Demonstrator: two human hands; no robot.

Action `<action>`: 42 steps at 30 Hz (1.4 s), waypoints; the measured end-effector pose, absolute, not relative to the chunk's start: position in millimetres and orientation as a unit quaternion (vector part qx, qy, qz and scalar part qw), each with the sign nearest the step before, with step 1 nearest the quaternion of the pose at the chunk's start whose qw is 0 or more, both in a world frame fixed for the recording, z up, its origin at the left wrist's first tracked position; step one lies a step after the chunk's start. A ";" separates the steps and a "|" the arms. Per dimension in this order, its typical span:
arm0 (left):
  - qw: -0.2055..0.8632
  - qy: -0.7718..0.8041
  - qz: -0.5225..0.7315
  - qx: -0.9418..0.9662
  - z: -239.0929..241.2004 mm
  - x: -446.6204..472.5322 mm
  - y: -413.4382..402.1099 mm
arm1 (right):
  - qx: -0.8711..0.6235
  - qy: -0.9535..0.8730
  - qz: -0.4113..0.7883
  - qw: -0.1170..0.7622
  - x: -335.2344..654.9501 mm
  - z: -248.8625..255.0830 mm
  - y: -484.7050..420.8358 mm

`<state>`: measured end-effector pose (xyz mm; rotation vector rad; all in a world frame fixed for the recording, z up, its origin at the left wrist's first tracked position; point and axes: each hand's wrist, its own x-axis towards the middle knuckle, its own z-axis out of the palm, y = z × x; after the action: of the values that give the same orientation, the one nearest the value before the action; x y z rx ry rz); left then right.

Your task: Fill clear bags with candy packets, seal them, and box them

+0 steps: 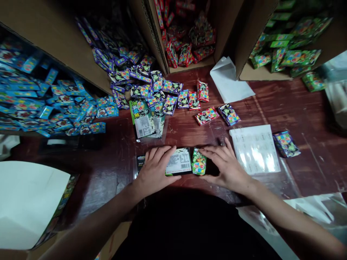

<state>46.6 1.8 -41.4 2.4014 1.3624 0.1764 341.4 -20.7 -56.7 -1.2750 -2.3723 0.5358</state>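
a packing workplace: open cardboard boxes [252, 43] spill colour-sorted small packets [54, 104] onto a wooden table [298, 115]

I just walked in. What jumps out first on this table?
The heaps of small bright packets: blue packets spilling at the left, purple packets in the middle, red packets and green packets in cardboard boxes at the back. Up front, the left hand and right hand rest on a labelled dark pack holding a green packet.
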 end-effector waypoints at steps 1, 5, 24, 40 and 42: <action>0.182 0.496 0.069 0.847 -41.4 46.4 0.8 | -0.473 -0.838 0.174 0.208 339.1 -57.6 -23.7; 0.167 0.514 0.079 0.838 -41.1 44.5 -1.4 | -0.494 -0.822 0.168 0.229 331.7 -63.0 -28.8; 0.178 0.473 0.066 0.860 -41.9 29.8 8.1 | -0.392 -0.852 0.258 0.230 317.4 -71.4 1.2; 0.169 0.832 0.147 0.507 -27.6 -7.1 145.8 | -0.522 -0.798 0.091 0.286 299.4 -94.8 62.9; 0.203 0.827 0.156 0.500 -33.9 -19.3 153.8 | -0.526 -0.799 0.085 0.279 296.7 -95.6 60.5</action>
<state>-19.3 153.8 -33.9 1.3963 2.3094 0.4363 296.7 60.5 -95.6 -1.4120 -2.1423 0.2275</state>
